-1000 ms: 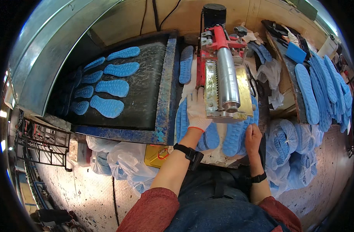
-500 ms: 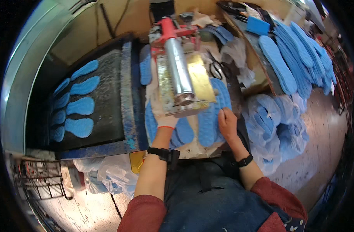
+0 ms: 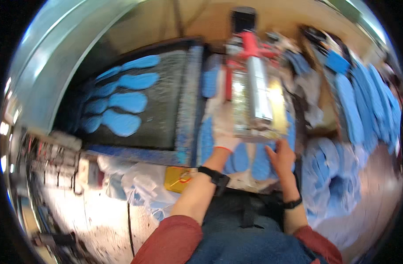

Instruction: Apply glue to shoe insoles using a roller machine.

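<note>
A press with a red top, a silver cylinder [image 3: 259, 94] and a brassy plate [image 3: 277, 110] stands upright in front of me. Blue shoe insoles lie on the pale board under and around it, one insole [image 3: 260, 165] between my hands. My left hand [image 3: 226, 140], in a whitish glove, reaches in along the press's left side; blur and the press hide its fingers. Bare, my right hand [image 3: 283, 157] is at the press's near right corner, over the insoles. Its thumb stands apart from the fingers, and I see nothing held in it.
On the left, a dark belt [image 3: 159, 114] in a blue frame carries several blue insoles [image 3: 122, 123]. A side table at the right bears stacked insoles [image 3: 353, 108] and a blue block [image 3: 337, 62]. Clear plastic bags [image 3: 325, 171] of blue pieces stand below it. A yellow box [image 3: 176, 179] sits under the belt frame.
The view has swung left, so everything appears farther right. My right hand has gone from a closed fist to thumb and fingers apart. My left hand stays beside the press.
</note>
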`<state>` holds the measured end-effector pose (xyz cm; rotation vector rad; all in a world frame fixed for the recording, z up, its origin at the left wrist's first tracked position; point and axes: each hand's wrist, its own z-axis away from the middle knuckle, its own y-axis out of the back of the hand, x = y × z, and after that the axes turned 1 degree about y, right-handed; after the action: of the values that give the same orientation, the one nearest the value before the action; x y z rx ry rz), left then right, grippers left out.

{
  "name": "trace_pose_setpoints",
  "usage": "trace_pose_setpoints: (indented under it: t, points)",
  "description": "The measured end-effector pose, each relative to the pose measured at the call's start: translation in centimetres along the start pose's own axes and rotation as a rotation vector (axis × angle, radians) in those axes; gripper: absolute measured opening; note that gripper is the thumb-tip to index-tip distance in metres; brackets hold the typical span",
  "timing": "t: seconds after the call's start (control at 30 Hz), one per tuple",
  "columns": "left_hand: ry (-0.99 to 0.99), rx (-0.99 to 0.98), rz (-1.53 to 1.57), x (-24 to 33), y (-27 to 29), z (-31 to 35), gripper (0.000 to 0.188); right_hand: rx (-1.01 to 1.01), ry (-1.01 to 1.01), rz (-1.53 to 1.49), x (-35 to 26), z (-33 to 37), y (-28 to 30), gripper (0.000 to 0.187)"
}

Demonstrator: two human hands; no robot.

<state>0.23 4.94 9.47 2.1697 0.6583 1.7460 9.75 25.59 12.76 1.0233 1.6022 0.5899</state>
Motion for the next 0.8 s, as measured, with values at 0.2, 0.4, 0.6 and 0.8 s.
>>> trace_pose_setpoints:
  t: [0.2, 0.4, 0.6, 0.8]
  points:
    - [-0.265, 0.087, -0.677, 7.0, 4.9, -0.3, 0.041, -0.048, -0.148, -0.106, -1.5, -0.7, 1.3, 0.033]
    - [-0.314, 0.115, -0.635, 6.2, 4.8, -0.7, 0.040, -0.181, -0.162, -0.263, 0.1, -1.9, 0.8, 0.028]
    - [-0.294, 0.141, -0.596, 6.5, 4.5, -0.6, 0.041, -0.132, -0.166, -0.353, 0.3, -0.9, 0.7, 0.026]
    - [-0.332, 0.196, -0.651, 6.0, 4.9, -0.1, 0.054, -0.150, -0.159, -0.300, -0.7, -0.9, 1.1, 0.029]
